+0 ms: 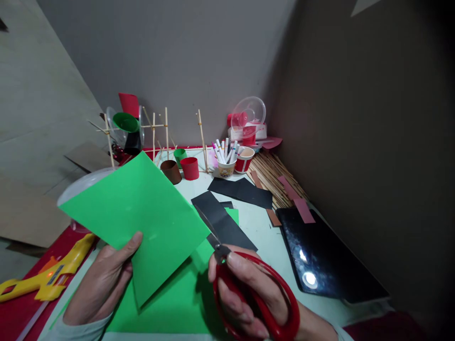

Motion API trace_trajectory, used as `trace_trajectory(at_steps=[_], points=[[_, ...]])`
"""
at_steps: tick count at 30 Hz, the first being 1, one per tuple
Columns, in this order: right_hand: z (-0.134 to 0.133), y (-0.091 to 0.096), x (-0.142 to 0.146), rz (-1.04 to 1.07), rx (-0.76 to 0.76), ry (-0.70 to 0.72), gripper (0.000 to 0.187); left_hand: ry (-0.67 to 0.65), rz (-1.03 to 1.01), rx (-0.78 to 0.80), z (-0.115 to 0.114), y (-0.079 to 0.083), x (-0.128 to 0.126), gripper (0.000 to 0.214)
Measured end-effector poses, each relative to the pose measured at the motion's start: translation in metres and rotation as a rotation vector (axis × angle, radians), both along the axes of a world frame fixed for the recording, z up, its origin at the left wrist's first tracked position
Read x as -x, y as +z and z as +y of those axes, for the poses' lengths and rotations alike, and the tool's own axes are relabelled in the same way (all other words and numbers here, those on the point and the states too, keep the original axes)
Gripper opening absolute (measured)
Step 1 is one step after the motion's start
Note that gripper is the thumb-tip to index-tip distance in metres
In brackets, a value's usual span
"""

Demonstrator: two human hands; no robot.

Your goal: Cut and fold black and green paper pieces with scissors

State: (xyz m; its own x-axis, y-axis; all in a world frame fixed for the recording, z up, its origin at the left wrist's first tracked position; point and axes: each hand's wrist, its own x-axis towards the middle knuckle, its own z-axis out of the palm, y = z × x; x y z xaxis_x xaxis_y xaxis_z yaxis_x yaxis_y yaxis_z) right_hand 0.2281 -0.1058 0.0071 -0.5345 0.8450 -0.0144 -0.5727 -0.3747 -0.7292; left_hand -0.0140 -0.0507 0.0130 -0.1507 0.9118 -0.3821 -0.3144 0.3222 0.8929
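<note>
My left hand (106, 279) pinches a folded sheet of bright green paper (142, 218), thumb on its front face, and holds it tilted above the table. My right hand (249, 293) grips red-handled scissors (284, 293), fingers through the loops. The scissor blades reach up and left to the right corner of the green sheet; whether they touch it is hard to tell. Beneath both hands lies another green sheet (170, 317) on the table. Strips of black paper (222, 222) lie just beyond the scissors.
A yellow glue gun (53, 274) lies at left on red cloth. Paper tubes, including a red one (189, 168), and stick frames (201, 137) stand at the back. A marker cup (226, 168) is beside wooden sticks (280, 175). At right lies a black tablet (327, 260).
</note>
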Motion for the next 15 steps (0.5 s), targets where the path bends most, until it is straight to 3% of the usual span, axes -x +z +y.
trace_trajectory(at_steps=[6, 15], points=[[0.002, -0.018, -0.003, 0.026, -0.014, 0.08, 0.051, 0.037, 0.059, -0.047, -0.001, 0.003, -0.001, 0.068], [0.005, -0.018, 0.001, 0.08, -0.039, 0.053, 0.043, -0.005, 0.047, -0.094, -0.005, -0.001, -0.006, 0.065]])
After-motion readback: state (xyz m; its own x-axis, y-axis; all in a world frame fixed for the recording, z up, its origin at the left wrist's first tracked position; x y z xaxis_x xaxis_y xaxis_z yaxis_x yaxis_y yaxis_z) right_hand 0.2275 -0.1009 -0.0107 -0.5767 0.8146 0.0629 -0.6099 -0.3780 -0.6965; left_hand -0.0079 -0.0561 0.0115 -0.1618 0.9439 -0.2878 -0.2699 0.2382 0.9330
